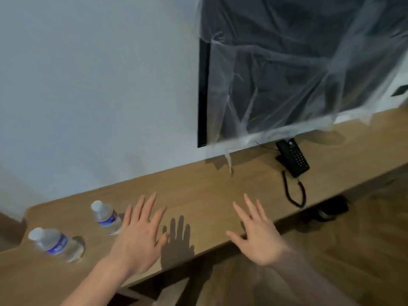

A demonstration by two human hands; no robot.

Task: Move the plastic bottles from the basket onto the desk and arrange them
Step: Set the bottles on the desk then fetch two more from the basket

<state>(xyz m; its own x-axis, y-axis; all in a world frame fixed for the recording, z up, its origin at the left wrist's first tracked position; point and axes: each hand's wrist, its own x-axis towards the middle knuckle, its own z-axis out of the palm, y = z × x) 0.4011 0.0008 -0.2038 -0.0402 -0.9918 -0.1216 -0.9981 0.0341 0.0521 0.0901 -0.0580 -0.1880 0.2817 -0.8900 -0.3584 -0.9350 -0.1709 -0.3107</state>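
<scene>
Left grip (139,235): released, fingers spread flat over the table (209,195).
Right grip (258,235): released too, grasping nothing.
Near bottle (57,245): upright, well left of the left grip.
Far bottle (106,216): upright, just beside that grip's fingertips.
Basket: out of view, perhaps below.
Advice: line further bottles beside these two, keeping them upright.
Beyond right grip: telephone (292,159).

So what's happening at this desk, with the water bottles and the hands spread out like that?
A person is setting plastic bottles out on a wooden desk. Two bottles stand upright on its left part: the near bottle and the far bottle. Neither is being held right now; the left hand and right hand are both open with fingers spread, above the desk's front edge. A black telephone sits further right. No basket is in view.
</scene>
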